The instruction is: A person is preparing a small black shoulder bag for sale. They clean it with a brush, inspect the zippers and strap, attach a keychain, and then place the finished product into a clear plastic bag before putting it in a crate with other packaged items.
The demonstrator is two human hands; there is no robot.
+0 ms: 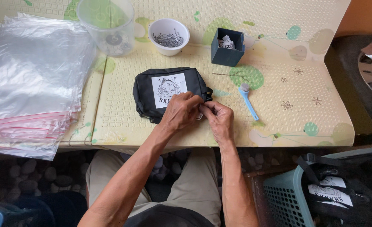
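Black pouch (165,90) (white label up) under both hands, left hand (181,111) and right hand (217,117) pinching its near edge.

A small black pouch (165,90) with a white printed patch lies flat on the worktop, its lower right corner pinched by both hands.

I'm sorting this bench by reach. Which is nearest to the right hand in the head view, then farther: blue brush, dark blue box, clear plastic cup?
From the right hand:
1. Blue brush, just to its right.
2. Dark blue box, beyond it.
3. Clear plastic cup, far back left.
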